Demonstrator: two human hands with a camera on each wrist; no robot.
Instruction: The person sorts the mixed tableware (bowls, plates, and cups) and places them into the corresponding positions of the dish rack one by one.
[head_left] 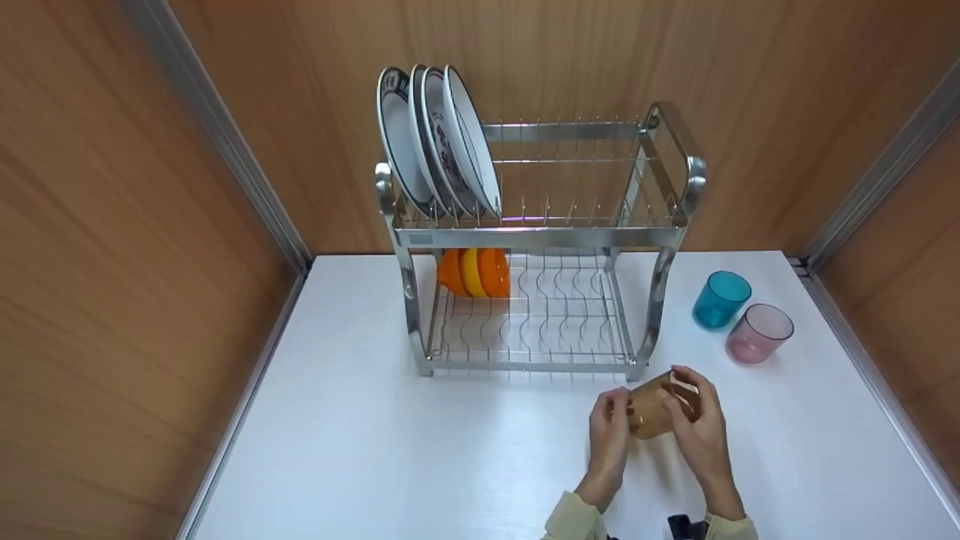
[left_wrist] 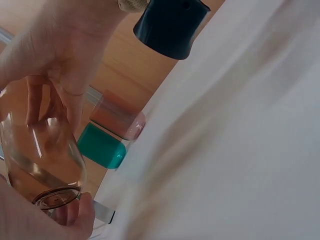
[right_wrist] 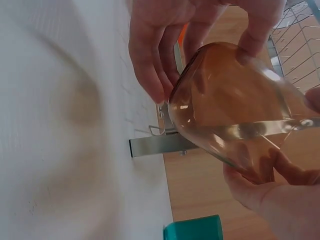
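A see-through amber glass (head_left: 649, 412) is held tilted between my two hands above the white table, in front of the rack's right foot. My left hand (head_left: 609, 439) has its fingers and thumb at the base of the glass. At the rim end, my right hand (head_left: 703, 435) pinches the wall. In the left wrist view the round base of the amber glass (left_wrist: 57, 197) shows close to the left fingertips. Both hands also appear around the glass in the right wrist view (right_wrist: 225, 95).
A two-tier metal dish rack (head_left: 536, 238) stands at the back, with several plates (head_left: 405, 142) upright on top and nested orange and yellow bowls (head_left: 472, 273) below. Right of it, a teal glass (head_left: 720, 301) and a pink glass (head_left: 757, 335) stand together. Wooden panels (head_left: 150, 300) enclose the table.
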